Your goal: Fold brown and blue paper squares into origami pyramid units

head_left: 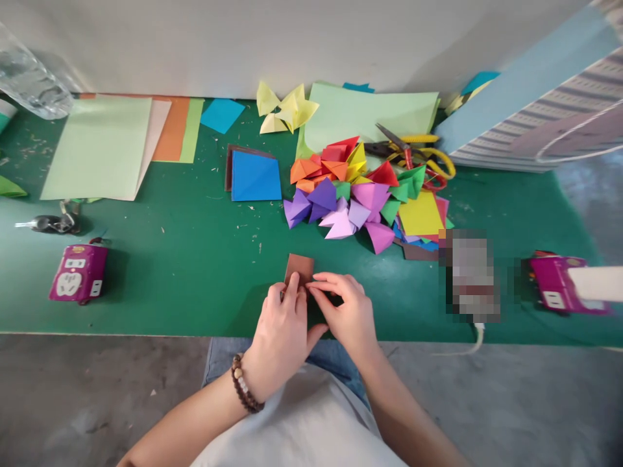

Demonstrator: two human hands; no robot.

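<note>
**Position of the Brown Paper Relative to the Hands**

We locate the brown paper (pixel 300 264) close to the front edge of the desk (pixel 185 272), near the middle of that edge. It lies directly ahead of the left hand (pixel 285 318) and ahead and to the left of the right hand (pixel 348 308). The exposed part is narrow; its longer direction appears to run away from the front edge, toward the back. We cannot confirm the full length, because the fingers cover the near end.

Neither hand stands off from the paper: the left lies over it, while the right meets only its right-hand side. We therefore take the left as the nearer.

Left hand: palm down, forefinger extended along the paper and pressing from above, thumb held apart toward the right. It is neither clenched nor gripping, as far as we can see.

Right hand: turned inward, thumb and forefinger tips brought together in what we judge to be a pinch on the paper's right side.

Toward the desk's back edge, we note the blue sheets (pixel 256 176) ahead and slightly left, and the folded paper pieces (pixel 335 194) ahead and right.
</note>
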